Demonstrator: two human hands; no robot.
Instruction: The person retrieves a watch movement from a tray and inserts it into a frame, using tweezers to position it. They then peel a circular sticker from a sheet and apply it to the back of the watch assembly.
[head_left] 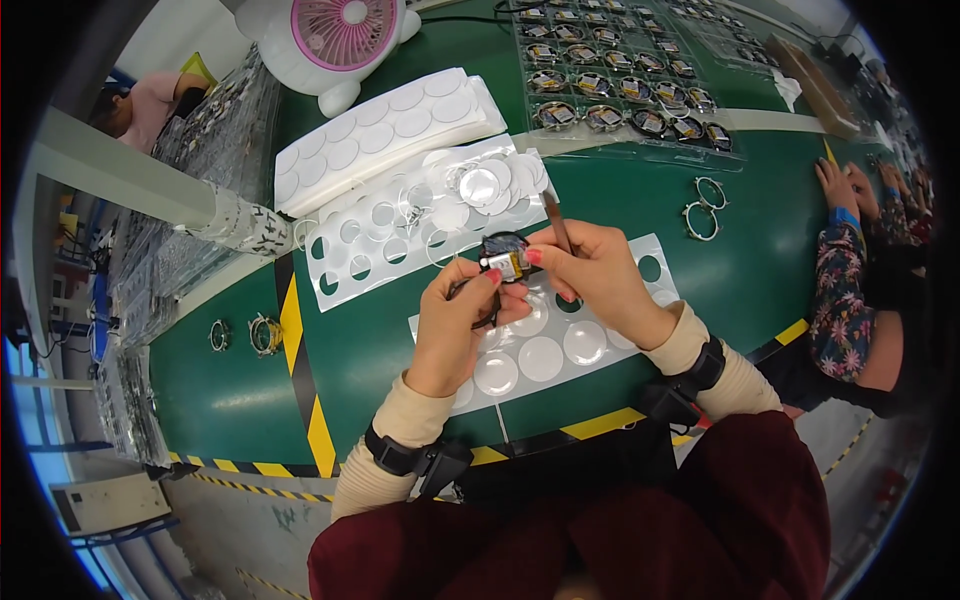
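Note:
A round, black-rimmed electronic part [505, 262] with a silver block and yellow edges is held up over the table. My left hand [450, 320] is closed round its left and lower side. At its upper right, the thumb and fingers of my right hand [605, 285] are pinched near the rim. A slim brown stick-like tool [558, 222] juts up from that same hand; its exact kind is unclear. Beneath both hands lies a sheet of round white stickers [568, 378]. My fingers partly hide the part.
Ahead are a punched sheet [330, 282] with loose white discs [480, 186], a sticker stack [390, 127] and a pink-and-white fan [345, 35]. Clear trays [620, 75] hold several round parts. Metal rings [702, 220] sit right, others [264, 335] left. A co-worker's hand [835, 188] rests at far right.

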